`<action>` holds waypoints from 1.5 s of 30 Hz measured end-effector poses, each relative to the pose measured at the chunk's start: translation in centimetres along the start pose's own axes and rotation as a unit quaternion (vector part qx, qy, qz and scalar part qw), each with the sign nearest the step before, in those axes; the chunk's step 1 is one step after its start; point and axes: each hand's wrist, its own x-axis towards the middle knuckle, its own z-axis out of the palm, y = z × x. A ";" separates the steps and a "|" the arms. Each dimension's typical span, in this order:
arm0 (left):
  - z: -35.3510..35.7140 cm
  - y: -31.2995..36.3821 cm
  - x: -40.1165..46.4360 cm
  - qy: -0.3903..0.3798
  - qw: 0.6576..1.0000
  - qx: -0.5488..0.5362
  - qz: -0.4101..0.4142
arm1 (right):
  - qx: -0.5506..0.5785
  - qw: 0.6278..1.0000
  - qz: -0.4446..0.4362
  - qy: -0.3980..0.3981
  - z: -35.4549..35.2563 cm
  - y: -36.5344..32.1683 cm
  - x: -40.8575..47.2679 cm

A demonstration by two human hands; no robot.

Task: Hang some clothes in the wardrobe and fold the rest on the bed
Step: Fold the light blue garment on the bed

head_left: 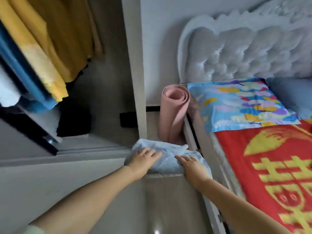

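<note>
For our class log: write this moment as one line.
hands: left, right flat on folded light-blue jeans | where: between wardrobe, bed

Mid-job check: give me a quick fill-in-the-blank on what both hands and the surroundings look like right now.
1. Both the left hand and the right hand rest on a folded light ____ garment.
2. The rolled mat standing beside the bed is ____ in colour.
3. The blanket on the bed is red with ____ characters.
4. The garments hanging in the wardrobe are mostly ____.

Missing words: blue; pink; yellow; yellow
</note>
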 end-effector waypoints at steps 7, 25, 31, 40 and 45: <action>6.2 -19.9 -15.6 -0.020 0.992 -0.010 -0.127 | -0.009 0.991 -0.133 -0.019 4.2 -23.5 7.8; 18.3 -42.0 -6.6 -0.105 0.990 -0.051 -0.083 | 0.030 0.992 -0.082 -0.091 14.4 -34.1 30.0; 26.7 -49.1 3.4 -0.068 0.997 -0.013 -0.035 | 0.031 0.998 -0.030 -0.055 21.1 -33.0 41.2; 31.6 -59.8 23.5 0.076 0.990 0.085 0.088 | 0.054 0.988 0.078 0.121 27.8 -30.0 59.3; 34.3 -66.2 30.1 0.146 0.986 0.085 -0.005 | -0.026 0.960 0.034 0.275 27.6 -29.4 70.5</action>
